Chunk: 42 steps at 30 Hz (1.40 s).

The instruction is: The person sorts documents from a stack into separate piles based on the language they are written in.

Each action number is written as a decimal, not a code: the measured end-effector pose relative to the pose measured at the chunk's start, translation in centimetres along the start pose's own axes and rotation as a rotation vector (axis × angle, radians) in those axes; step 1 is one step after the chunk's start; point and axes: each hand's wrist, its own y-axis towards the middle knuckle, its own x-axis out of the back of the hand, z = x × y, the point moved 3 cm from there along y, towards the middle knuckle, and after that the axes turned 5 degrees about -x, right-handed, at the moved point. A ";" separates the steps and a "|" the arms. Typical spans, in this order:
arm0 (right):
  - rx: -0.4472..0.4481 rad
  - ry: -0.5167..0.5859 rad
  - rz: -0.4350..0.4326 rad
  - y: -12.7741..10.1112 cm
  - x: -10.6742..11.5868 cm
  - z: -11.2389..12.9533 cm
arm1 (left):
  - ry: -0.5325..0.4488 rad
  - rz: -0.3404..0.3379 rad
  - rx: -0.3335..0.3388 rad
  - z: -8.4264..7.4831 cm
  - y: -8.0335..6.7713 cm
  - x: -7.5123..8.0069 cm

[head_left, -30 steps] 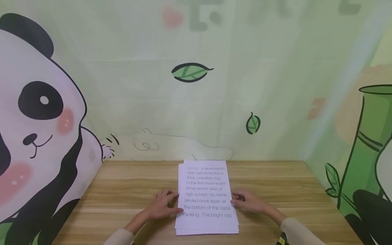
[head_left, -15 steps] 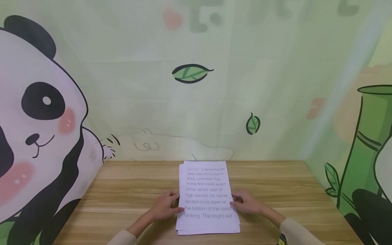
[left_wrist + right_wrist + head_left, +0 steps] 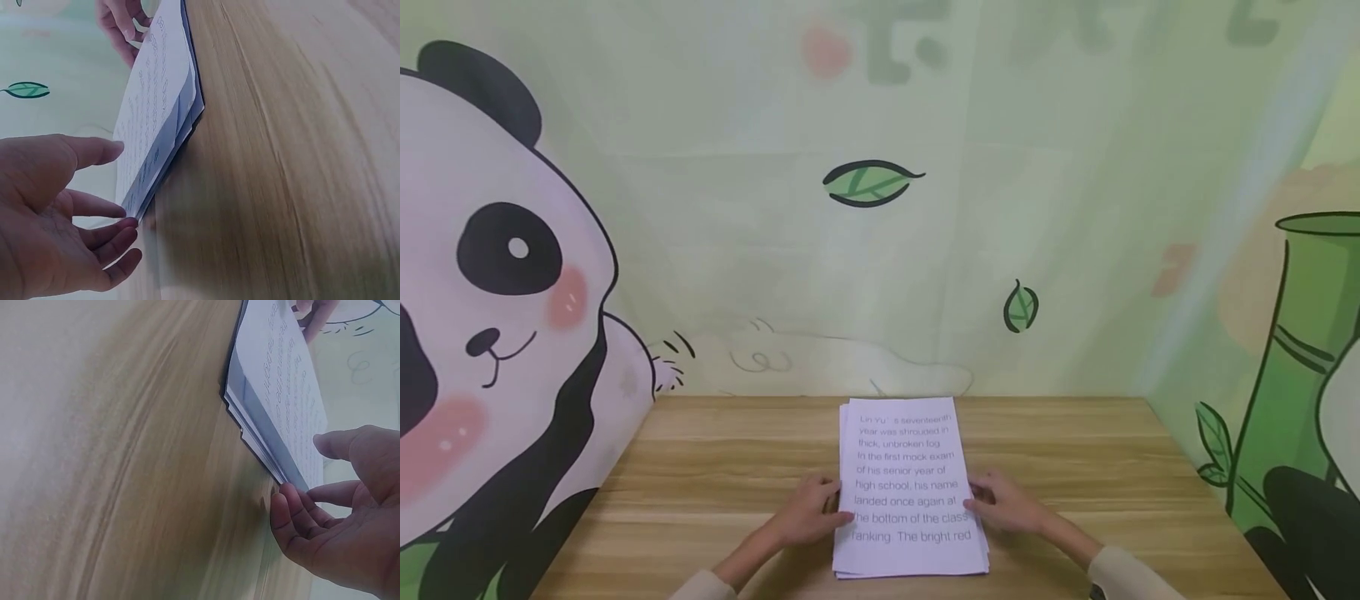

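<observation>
Both hands flank the papers (image 3: 910,492) near the surface's (image 3: 715,467) front edge: left hand (image 3: 808,517) and right hand (image 3: 1007,506), fingers loosely extended, touching the stack's sides, grips released.

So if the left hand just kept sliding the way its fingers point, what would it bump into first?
The left hand points right, at the left edge of the paper stack. Its fingertips look already at that edge, so the stack comes first, probably.
</observation>
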 end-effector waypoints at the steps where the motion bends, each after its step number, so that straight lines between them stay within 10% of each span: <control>1: -0.005 0.001 -0.001 0.0 0.0 0.0 | -0.009 -0.013 0.002 0.0 0.0 -0.1; 10: -0.088 0.243 -0.031 0.1 -0.1 -0.1 | -0.360 -0.139 0.133 0.5 0.3 -0.1; 20: -0.286 0.436 -0.020 0.3 -0.6 -1.4 | -0.682 -0.070 0.269 1.0 0.0 -1.0; 42: -0.285 0.610 0.057 0.4 -1.1 0.7 | -0.763 -0.112 0.388 2.7 -1.0 0.4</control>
